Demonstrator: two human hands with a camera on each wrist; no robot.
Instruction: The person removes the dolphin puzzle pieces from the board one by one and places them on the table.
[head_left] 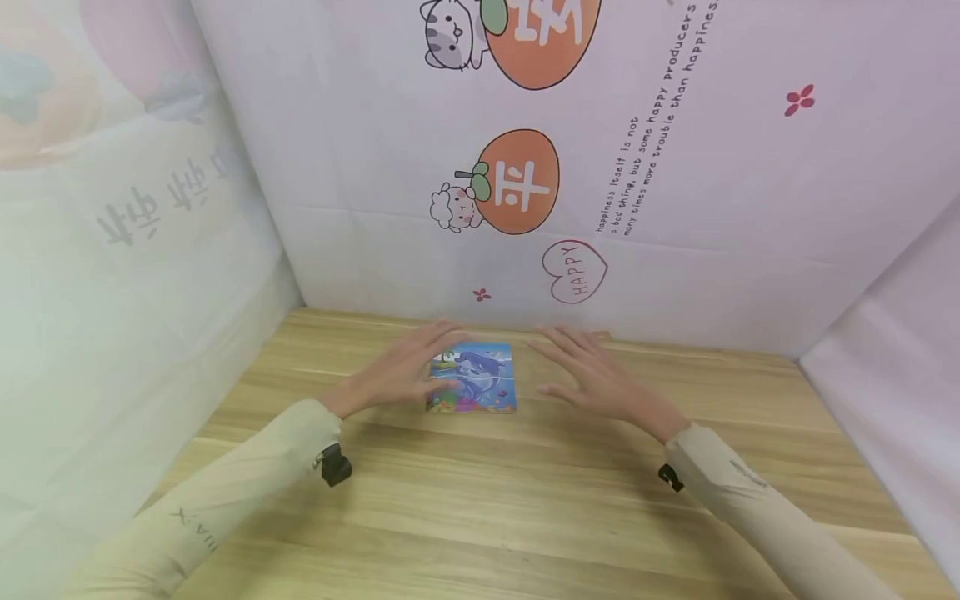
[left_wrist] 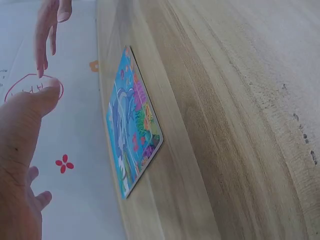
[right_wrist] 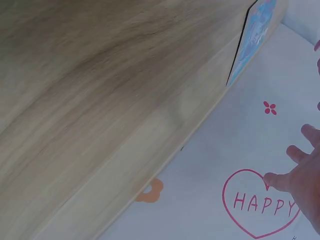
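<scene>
A square dolphin puzzle (head_left: 483, 375), blue with coral colours along its near side and faint seams across the picture, lies flat on the wooden table. My left hand (head_left: 405, 367) hovers at its left side, fingers extended, overlapping that edge in the head view. The left wrist view shows the puzzle (left_wrist: 127, 122) apart from the thumb (left_wrist: 25, 120), with nothing in the hand. To the right of the puzzle, my right hand (head_left: 600, 379) is held over the table with spread fingers and holds nothing. Its fingers (right_wrist: 292, 177) show at the right wrist view's edge.
The wooden table (head_left: 480, 500) ends at a white printed cloth wall (head_left: 375, 258) close behind the puzzle. More cloth hangs at the left (head_left: 135, 333) and right (head_left: 900, 333). A small orange piece (right_wrist: 150, 191) shows at the table's back edge.
</scene>
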